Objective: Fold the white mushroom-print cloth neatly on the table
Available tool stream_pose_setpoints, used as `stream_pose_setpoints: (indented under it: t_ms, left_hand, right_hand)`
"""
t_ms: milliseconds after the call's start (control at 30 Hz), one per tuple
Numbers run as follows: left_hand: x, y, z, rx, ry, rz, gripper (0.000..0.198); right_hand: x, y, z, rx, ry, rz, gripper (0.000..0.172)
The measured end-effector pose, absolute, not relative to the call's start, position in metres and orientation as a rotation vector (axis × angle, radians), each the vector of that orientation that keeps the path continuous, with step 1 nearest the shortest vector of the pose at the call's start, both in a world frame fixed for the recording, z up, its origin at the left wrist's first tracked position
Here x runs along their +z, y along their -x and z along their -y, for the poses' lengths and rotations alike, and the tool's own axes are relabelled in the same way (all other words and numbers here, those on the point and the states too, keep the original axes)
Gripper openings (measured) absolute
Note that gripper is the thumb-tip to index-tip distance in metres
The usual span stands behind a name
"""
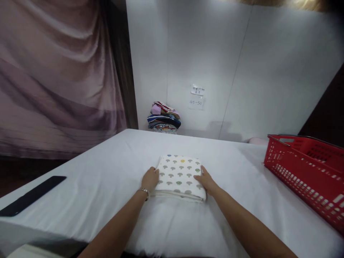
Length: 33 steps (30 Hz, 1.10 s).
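Observation:
A folded white cloth (pixel 180 173) printed with grey, green, yellow and blue mushrooms lies flat on the white-covered table, its layered edge facing me. My left hand (pixel 151 179), with a bracelet at the wrist, grips its left edge; those fingertips are partly hidden at the side. On the opposite edge is my right hand (pixel 206 181), thumb on top of the fabric and fingers along the side.
A red plastic basket (pixel 303 172) stands at the table's right. A dark flat strip (pixel 32 195) lies at the left edge. Behind the table's far edge rises a pile of folded fabrics (pixel 164 118) by the white wall. A pinkish curtain (pixel 59 79) hangs at left.

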<state>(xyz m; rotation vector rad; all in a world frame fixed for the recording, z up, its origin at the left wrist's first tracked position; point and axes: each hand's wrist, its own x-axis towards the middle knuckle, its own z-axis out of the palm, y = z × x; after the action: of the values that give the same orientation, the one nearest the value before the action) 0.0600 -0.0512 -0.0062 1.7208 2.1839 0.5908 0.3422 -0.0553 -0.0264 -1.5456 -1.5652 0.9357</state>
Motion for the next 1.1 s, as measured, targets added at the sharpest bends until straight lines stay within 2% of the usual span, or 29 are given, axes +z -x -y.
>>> stream_pose_setpoints:
  t_ms: [100, 200, 267, 367, 467, 633, 800, 933, 1100]
  left_hand:
    - [-0.011, -0.074, 0.075, 0.607, -1.734, -2.081, 0.032]
    - [-0.014, -0.085, 0.095, 0.584, -1.773, -2.031, 0.036]
    - [-0.011, -0.087, 0.100, 0.533, -1.755, -2.055, 0.040]
    - [0.000, -0.090, 0.096, 0.532, -1.834, -2.099, 0.041]
    - [0.008, -0.100, 0.083, 0.654, -2.098, -2.057, 0.043]
    - [-0.010, -0.115, 0.065, 0.568, -2.302, -1.888, 0.049]
    - [-0.029, -0.109, 0.064, 0.508, -2.237, -1.894, 0.049]
    - [-0.015, -0.115, 0.054, 0.423, -2.204, -1.947, 0.048]
    - [0.001, -0.130, 0.026, 0.475, -2.356, -1.965, 0.053]
  right_hand:
    - [-0.028, -0.369, 0.051, 1.228, 1.496, 1.310, 0.086]
    - [-0.029, -0.395, 0.050, 1.261, 1.530, 1.341, 0.082]
    - [-0.025, -0.400, 0.054, 1.117, 1.624, 1.490, 0.074]
    - [-0.009, -0.385, 0.063, 0.625, 1.739, 1.834, 0.062]
    - [0.007, -0.355, 0.079, 0.329, 1.590, 2.153, 0.057]
    - [0.001, -0.320, 0.111, 0.393, 1.312, 2.629, 0.060]
    - [-0.009, -0.318, 0.122, 0.373, 1.254, 2.710, 0.061]
    - [-0.006, -0.318, 0.120, 0.360, 1.270, 2.703, 0.061]
    - [-0.003, -0.316, 0.124, 0.367, 1.279, 2.695, 0.061]
